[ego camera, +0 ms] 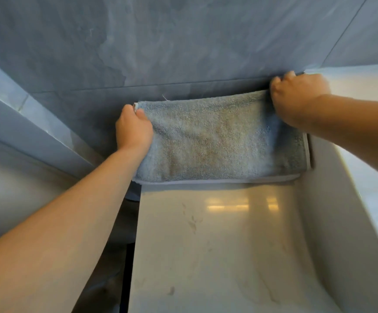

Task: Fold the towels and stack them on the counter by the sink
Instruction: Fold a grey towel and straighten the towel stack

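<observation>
Towel [219,141] folded on counter [206,245], both hands' fingers pinching far corners, fingertips hidden in cloth

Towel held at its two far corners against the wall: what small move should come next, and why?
Probably lower and release the far edge. The left hand and right hand each pinch a far corner of the folded blue towel, which already lies over another folded layer on the counter, near edges roughly aligned.

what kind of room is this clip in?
Likely a bathroom: grey-blue stone-look wall tiles, a glossy pale stone counter, and a blue-grey terry towel held by the left hand and right hand.
</observation>
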`<state>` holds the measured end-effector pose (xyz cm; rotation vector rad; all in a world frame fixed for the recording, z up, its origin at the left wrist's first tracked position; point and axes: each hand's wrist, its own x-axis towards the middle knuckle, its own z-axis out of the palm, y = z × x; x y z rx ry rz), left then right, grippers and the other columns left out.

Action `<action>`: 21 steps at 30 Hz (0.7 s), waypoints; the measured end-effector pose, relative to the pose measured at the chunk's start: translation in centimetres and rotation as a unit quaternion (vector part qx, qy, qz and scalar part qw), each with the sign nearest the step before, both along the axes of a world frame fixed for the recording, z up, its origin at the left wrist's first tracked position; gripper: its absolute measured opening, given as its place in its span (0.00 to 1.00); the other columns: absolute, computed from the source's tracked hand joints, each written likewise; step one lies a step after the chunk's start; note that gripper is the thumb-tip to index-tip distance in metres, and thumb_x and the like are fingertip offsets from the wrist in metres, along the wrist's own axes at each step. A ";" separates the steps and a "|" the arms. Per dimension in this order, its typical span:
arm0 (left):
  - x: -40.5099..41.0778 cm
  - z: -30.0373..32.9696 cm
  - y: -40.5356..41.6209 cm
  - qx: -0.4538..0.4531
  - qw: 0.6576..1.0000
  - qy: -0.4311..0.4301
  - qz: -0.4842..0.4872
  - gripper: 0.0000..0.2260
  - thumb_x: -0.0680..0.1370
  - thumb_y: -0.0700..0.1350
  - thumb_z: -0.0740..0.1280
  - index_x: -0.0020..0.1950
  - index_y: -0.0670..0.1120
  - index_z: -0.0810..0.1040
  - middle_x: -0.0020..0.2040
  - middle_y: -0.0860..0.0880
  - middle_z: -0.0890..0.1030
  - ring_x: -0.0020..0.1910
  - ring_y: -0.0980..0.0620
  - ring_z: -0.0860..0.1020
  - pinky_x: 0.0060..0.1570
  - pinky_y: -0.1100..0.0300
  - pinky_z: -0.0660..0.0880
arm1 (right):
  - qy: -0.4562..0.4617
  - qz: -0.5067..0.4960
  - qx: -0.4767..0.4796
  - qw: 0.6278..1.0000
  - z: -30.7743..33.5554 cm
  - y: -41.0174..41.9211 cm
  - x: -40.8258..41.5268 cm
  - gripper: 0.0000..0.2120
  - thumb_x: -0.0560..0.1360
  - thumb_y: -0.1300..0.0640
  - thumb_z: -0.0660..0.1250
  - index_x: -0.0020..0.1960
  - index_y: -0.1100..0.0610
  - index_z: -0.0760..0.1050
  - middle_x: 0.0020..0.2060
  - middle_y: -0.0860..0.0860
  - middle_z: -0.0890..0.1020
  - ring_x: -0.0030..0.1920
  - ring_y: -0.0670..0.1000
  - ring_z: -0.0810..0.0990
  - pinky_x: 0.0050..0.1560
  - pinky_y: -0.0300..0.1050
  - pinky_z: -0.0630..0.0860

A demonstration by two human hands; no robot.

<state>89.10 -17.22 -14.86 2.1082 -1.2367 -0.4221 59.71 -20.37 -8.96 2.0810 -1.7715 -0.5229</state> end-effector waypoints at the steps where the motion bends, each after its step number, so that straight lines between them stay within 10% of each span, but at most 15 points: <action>1: -0.3 -0.3 -0.2 -0.006 1.000 -0.018 0.002 0.10 0.85 0.44 0.54 0.53 0.39 0.70 0.52 0.41 0.74 0.49 0.43 0.72 0.41 0.59 0.60 | -0.006 -0.007 -0.007 1.000 -0.2 -0.2 0.2 0.14 0.79 0.64 0.55 0.63 0.67 0.67 0.57 0.64 0.74 0.55 0.63 0.77 0.40 0.50 0.65; 13: -1.5 -1.5 -1.1 -0.011 0.997 -0.074 0.024 0.12 0.84 0.45 0.54 0.59 0.37 0.70 0.56 0.34 0.78 0.55 0.32 0.75 0.43 0.50 0.64 | -0.319 -0.054 -0.105 0.940 -2.0 0.8 1.2 0.17 0.73 0.70 0.59 0.61 0.70 0.67 0.61 0.70 0.67 0.53 0.67 0.73 0.46 0.55 0.67; 16: -2.4 -1.2 -0.6 -0.015 0.998 -0.048 0.031 0.11 0.83 0.45 0.57 0.63 0.41 0.67 0.56 0.38 0.78 0.55 0.35 0.76 0.44 0.50 0.67 | -0.370 0.019 -0.175 0.912 -4.4 3.1 2.5 0.15 0.74 0.60 0.60 0.59 0.64 0.71 0.58 0.64 0.71 0.51 0.66 0.73 0.50 0.57 0.70; 21: -5.7 -1.8 2.9 -0.132 0.937 -0.262 -0.187 0.22 0.77 0.49 0.63 0.70 0.45 0.70 0.71 0.41 0.69 0.70 0.39 0.67 0.70 0.40 0.60 | -0.324 0.057 0.000 0.944 -8.5 4.6 2.7 0.28 0.78 0.41 0.48 0.72 0.52 0.67 0.71 0.54 0.68 0.70 0.58 0.66 0.71 0.59 0.55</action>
